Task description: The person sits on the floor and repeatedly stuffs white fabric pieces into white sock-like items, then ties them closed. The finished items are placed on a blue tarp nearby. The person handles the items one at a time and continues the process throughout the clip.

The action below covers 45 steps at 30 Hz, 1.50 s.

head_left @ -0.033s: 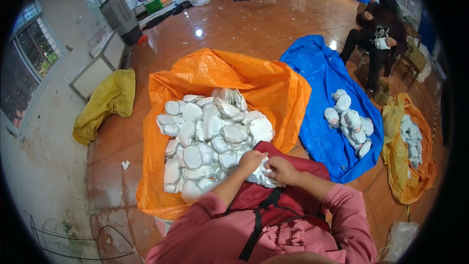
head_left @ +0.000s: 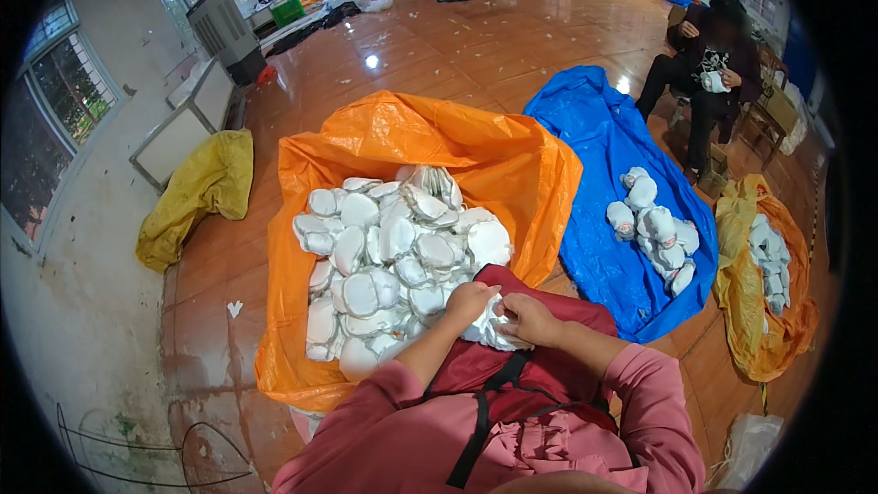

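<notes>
Over the dark red apron [head_left: 567, 311] on my lap, both hands work on one soft white fabric piece [head_left: 498, 331]. My left hand [head_left: 472, 302] closes on its left side, while my right hand [head_left: 533, 318] pinches its upper right part. The fingers of both hands are bent close together, and the details between them are partly hidden. Just beyond and to the left, an orange woven sack [head_left: 402, 119] lies spread out, holding a heap of rounded, padded white fabric pieces [head_left: 366, 293].
A blue sheet [head_left: 585, 119] to the right bears several stuffed white pieces [head_left: 658, 224]. Farther right, a yellow-orange sack [head_left: 745, 348] holds greyish-white pieces. A seated person [head_left: 722, 64] handles a white piece. A yellow sack [head_left: 206, 183] lies by the left wall.
</notes>
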{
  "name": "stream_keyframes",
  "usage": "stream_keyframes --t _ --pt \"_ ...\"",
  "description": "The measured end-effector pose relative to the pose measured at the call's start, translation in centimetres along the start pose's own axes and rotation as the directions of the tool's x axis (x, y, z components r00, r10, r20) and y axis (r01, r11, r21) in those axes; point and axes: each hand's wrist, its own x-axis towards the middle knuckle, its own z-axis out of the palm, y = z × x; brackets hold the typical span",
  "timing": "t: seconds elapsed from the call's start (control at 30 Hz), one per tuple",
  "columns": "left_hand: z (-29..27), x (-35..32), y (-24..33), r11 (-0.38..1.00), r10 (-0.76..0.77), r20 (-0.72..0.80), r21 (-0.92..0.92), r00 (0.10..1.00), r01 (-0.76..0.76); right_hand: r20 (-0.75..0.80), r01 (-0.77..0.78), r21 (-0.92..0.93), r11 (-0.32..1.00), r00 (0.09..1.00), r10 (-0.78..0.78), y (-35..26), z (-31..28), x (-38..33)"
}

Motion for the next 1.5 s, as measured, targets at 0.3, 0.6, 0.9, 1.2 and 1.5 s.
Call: stream_keyframes --t 0.3,0.6,0.9,1.2,1.5 --pt "0.5 0.7 -1.1 0.985 -0.131 -0.014 -0.113 0.991 0.128 -0.018 -0.129 0.216 0.968 0.99 0.136 0.4 0.5 0.6" --pt "1.8 0.7 -3.5 0.908 -0.217 -0.115 -0.388 0.969 0.157 0.002 -0.31 0.607 0.732 0.922 0.388 2.7 2.3 0.6" --pt "2.4 -3.2 -0.9 0.783 -0.304 -0.284 -0.618 0.909 0.069 -0.502 -0.035 0.329 0.944 0.84 0.206 3.8 5.6 0.0" --pt "-1.5 -3.9 -0.5 0.57 -0.081 0.361 -0.748 0.929 0.341 -0.408 0.123 0.393 0.911 0.912 0.053 3.6 3.3 2.0" --pt "-3.4 -3.0 -0.2 0.825 0.057 0.348 -0.545 0.936 0.152 -0.448 0.085 0.502 0.861 0.877 0.175 2.3 5.2 1.9"
